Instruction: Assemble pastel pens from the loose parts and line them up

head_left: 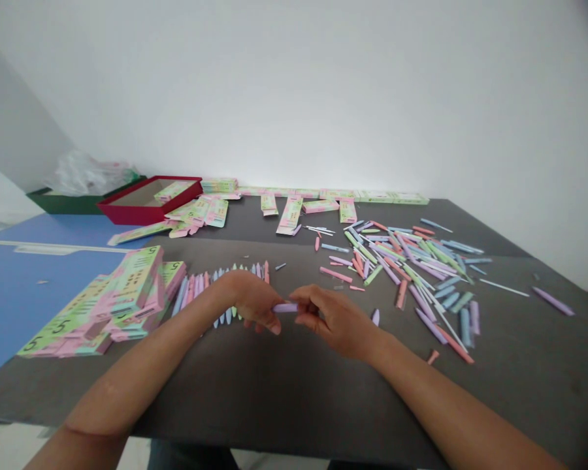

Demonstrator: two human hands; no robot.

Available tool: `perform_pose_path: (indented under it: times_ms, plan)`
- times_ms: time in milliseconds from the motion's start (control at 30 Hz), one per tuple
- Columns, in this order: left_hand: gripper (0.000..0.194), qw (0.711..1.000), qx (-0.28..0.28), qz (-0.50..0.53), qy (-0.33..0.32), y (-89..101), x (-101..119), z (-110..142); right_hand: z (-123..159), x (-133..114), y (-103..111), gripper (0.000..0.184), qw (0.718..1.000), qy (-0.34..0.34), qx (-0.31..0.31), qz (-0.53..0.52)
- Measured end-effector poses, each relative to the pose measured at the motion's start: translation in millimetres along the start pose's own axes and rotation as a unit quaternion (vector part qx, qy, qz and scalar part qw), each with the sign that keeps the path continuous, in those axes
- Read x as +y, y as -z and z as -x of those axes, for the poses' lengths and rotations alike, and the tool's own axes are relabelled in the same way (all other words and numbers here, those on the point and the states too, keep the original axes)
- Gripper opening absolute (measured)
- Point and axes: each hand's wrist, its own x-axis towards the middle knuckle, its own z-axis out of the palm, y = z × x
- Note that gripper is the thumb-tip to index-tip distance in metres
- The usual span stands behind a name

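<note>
A short purple pen piece (286,307) spans the gap between my two hands above the dark table. My left hand (255,301) grips one end of it, and my right hand (318,314) pinches the other end. Part of the piece is hidden inside the fingers. Under and behind my left wrist lies a row of pastel pens (196,286), side by side and partly covered by the hand. On the table just right of my right hand rests a small purple cap-like piece (375,317).
A loose heap of coloured pen parts and white refills (434,281) spreads over the right side. Printed boxes (134,281) are stacked at the left. A red tray (142,212) and a green tray (73,203) with a plastic bag stand behind. More boxes (323,194) line the wall.
</note>
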Motion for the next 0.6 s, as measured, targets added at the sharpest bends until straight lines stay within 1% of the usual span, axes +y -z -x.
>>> perform_pose_path:
  times_ms: [67,167,267,400,467,533,600]
  plan:
    - [0.025,1.0,-0.004,0.004,-0.004,-0.1,-0.3,0.1,0.2,0.9,0.0,0.029,1.0,0.001,0.0,-0.007]
    - [0.027,1.0,-0.008,0.01,-0.006,-0.2,0.1,0.0,0.0,-0.5,0.1,0.031,1.0,-0.002,0.002,-0.006]
    - [0.028,1.0,0.001,-0.008,-0.006,-0.1,2.3,0.2,-0.9,-4.6,-1.7,0.026,1.0,-0.012,0.011,-0.007]
    - [0.03,0.996,0.048,-0.079,0.009,1.3,5.3,1.1,-3.1,-10.3,-5.7,0.012,0.998,-0.035,0.051,-0.022]
    - [0.032,0.992,0.073,-0.103,-0.007,2.6,5.4,0.8,-4.9,-11.4,-5.6,0.01,0.995,-0.057,0.059,-0.058]
    - [0.034,0.989,0.092,-0.109,-0.039,4.1,4.7,-0.9,-7.1,-10.7,-3.5,0.009,0.989,-0.077,0.064,-0.109]
    - [0.036,0.986,0.108,-0.111,-0.057,5.6,4.0,-4.4,-9.5,-8.1,-0.6,0.008,0.98,-0.095,0.075,-0.156]
